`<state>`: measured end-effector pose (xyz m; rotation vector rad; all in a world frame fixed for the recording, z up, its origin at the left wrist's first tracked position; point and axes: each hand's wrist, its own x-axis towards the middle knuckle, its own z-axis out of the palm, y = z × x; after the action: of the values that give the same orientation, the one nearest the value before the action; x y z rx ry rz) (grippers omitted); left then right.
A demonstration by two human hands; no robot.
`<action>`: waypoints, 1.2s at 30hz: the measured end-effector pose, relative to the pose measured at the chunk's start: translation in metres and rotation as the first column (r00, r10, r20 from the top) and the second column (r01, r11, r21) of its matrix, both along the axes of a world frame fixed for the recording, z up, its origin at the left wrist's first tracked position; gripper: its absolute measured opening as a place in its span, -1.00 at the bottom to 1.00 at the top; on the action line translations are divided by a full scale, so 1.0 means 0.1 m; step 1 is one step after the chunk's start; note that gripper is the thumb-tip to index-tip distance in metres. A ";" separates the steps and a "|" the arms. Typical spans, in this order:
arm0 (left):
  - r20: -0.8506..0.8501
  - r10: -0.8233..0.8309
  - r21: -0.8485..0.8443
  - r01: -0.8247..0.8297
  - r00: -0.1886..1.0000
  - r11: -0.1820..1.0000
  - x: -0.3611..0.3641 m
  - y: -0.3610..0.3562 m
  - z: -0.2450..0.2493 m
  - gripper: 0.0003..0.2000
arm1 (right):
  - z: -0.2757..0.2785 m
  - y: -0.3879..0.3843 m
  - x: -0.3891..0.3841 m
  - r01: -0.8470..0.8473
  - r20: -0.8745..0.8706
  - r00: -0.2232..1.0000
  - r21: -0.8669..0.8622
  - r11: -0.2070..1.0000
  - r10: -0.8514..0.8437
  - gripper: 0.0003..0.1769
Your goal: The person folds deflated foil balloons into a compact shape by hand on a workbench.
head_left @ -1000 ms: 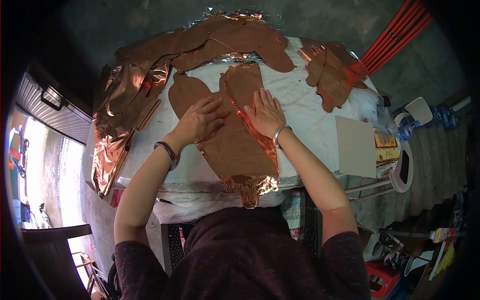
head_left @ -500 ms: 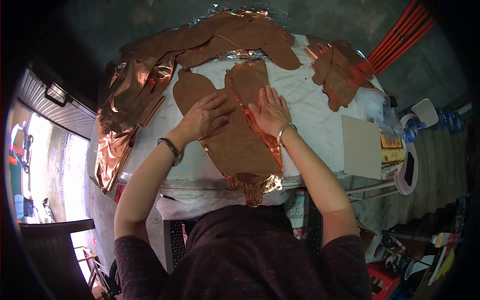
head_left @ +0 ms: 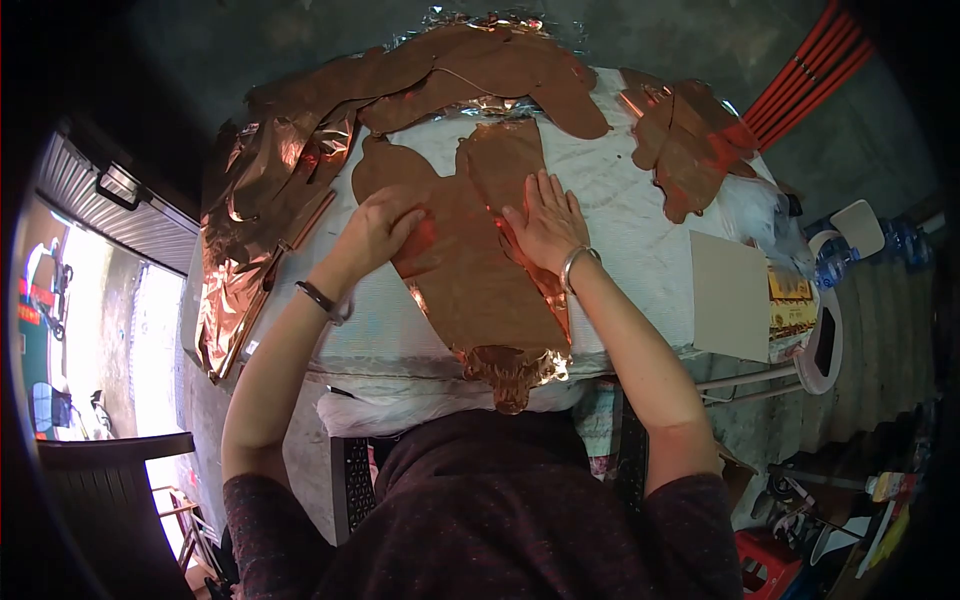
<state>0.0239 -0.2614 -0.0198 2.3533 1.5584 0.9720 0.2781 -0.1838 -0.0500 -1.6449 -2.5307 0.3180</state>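
Observation:
A flat copper-coloured foil piece [head_left: 475,260] lies on the white-covered table [head_left: 640,270], its narrow crumpled end hanging over the front edge. My left hand [head_left: 378,232] is at the left edge of this piece, with bent fingers turned down; whether they pinch the foil is hidden. My right hand [head_left: 548,222] lies flat with fingers stretched on the piece's upper right part, beside a shiny folded edge. Each wrist wears a bracelet.
More foil pieces [head_left: 460,75] lie along the table's far edge, crumpled foil [head_left: 245,220] at its left and a smaller stack [head_left: 690,145] at the right. A grey board [head_left: 730,295], a yellow box [head_left: 791,300] and red poles [head_left: 810,75] are on the right.
My left hand has moved left from the middle of the foil piece to its edge, and its fingers have curled. My right hand stays flat in nearly the same place.

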 end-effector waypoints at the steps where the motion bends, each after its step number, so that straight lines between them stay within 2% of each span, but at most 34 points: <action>1: -0.010 -0.013 -0.046 0.012 1.000 0.999 0.02 0.01 -0.01 -0.77 | -0.02 0.01 0.00 0.006 0.001 1.000 0.016 1.000 -0.006 -0.19; 3: -0.019 -0.027 -0.091 0.025 0.999 0.995 0.07 0.02 -0.03 -0.80 | -0.03 0.02 0.00 0.013 0.002 1.000 0.033 0.999 -0.013 -0.19; 5: 0.015 -0.145 0.031 0.144 0.989 0.989 0.13 0.00 -0.06 -0.82 | -0.03 0.00 0.00 0.011 -0.006 1.000 0.049 0.999 -0.011 -0.19; 8: 0.035 -0.149 -0.008 0.150 0.988 0.989 0.21 -0.01 -0.05 -0.81 | 0.03 -0.01 0.00 0.001 0.002 1.000 0.008 1.000 -0.001 -0.19; 12: -0.002 -0.145 0.009 0.145 0.989 0.989 0.43 0.17 -0.03 -0.74 | -0.03 0.00 0.00 0.009 -0.006 1.000 0.058 0.998 -0.009 -0.20; 14: -0.107 -0.231 0.181 0.248 0.967 0.952 0.59 0.33 -0.04 -0.64 | -0.03 0.00 -0.01 0.009 0.013 1.000 0.072 0.997 -0.010 -0.21; 18: -0.126 -0.150 0.172 0.170 0.981 0.970 0.75 0.66 -0.27 -0.57 | -0.01 0.01 -0.01 0.017 -0.042 0.999 0.032 0.999 -0.015 -0.22; 20: -0.341 -0.063 0.106 0.105 0.938 0.989 0.77 0.76 -0.33 -0.56 | 0.00 0.01 0.00 0.007 -0.015 1.000 0.029 1.000 -0.007 -0.21; 21: -0.340 -0.067 0.104 0.108 0.938 0.989 0.78 0.78 -0.34 -0.56 | 0.00 0.00 0.00 0.010 -0.014 1.000 0.027 1.000 -0.009 -0.21; 23: -0.601 -0.083 0.031 0.126 0.795 0.992 0.76 0.80 -0.35 -0.56 | 0.00 -0.01 0.00 -0.004 -0.031 0.999 0.042 0.999 0.006 -0.20; 26: -0.631 -0.044 0.028 0.080 0.775 0.996 0.77 0.81 -0.39 -0.57 | 0.00 -0.01 0.01 0.004 -0.042 0.999 0.029 1.000 -0.002 -0.20; 29: -0.674 -0.131 -0.049 0.133 0.727 0.990 0.73 0.83 -0.36 -0.56 | -0.01 -0.03 0.04 -0.029 -0.066 0.997 0.040 0.999 0.031 -0.19; 33: -0.701 -0.155 -0.136 0.084 0.696 0.987 0.77 0.81 -0.34 -0.59 | 0.04 -0.28 0.26 -0.112 -0.043 0.993 0.048 0.992 0.115 -0.18; 35: -0.389 -0.053 -0.157 -0.009 0.920 0.988 0.77 0.81 -0.41 -0.56 | 0.12 -0.55 0.42 -0.205 -0.013 0.978 0.056 0.977 0.206 -0.17; 36: -0.386 -0.054 -0.157 -0.008 0.921 0.988 0.80 0.78 -0.33 -0.56 | 0.17 -0.69 0.51 -0.205 -0.010 0.979 0.055 0.977 0.205 -0.17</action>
<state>0.1038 -0.1839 -0.0532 2.5524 1.6566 0.3672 0.3290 -0.2530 -0.0332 -1.3592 -2.6766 0.2761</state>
